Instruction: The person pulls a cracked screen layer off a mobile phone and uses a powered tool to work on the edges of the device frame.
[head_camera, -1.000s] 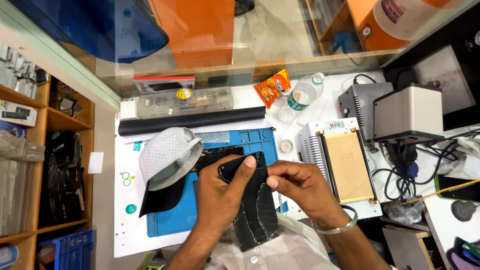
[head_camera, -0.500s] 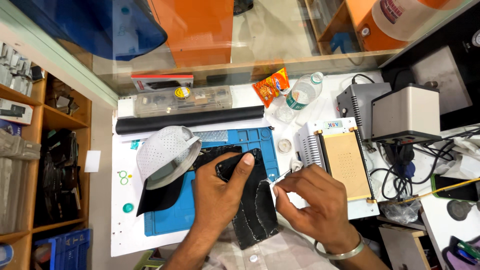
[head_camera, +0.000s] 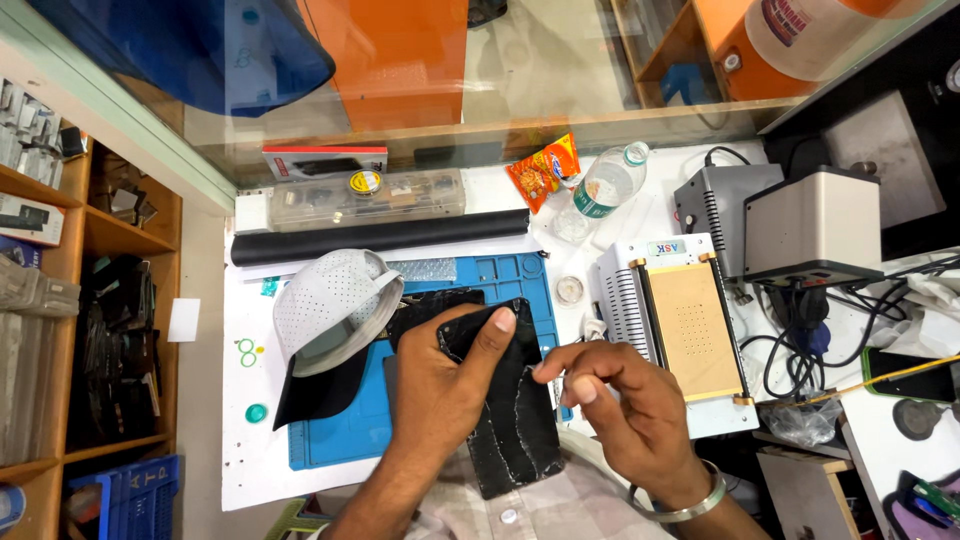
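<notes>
A cluttered white repair counter (head_camera: 250, 420) carries the work. Nearest, the left hand (head_camera: 440, 385) grips a flat black phone panel with whitish residue along its edges (head_camera: 515, 420), thumb across its top, tilted over the blue silicone work mat (head_camera: 340, 430). The right hand (head_camera: 625, 400) hovers just beside it, fingers (head_camera: 560, 372) pinched on something too small to tell. Judging by the residue, cleaning looks unfinished. Beyond lie a white perforated cap (head_camera: 325, 305) and a beige-topped heating plate machine (head_camera: 685, 330).
</notes>
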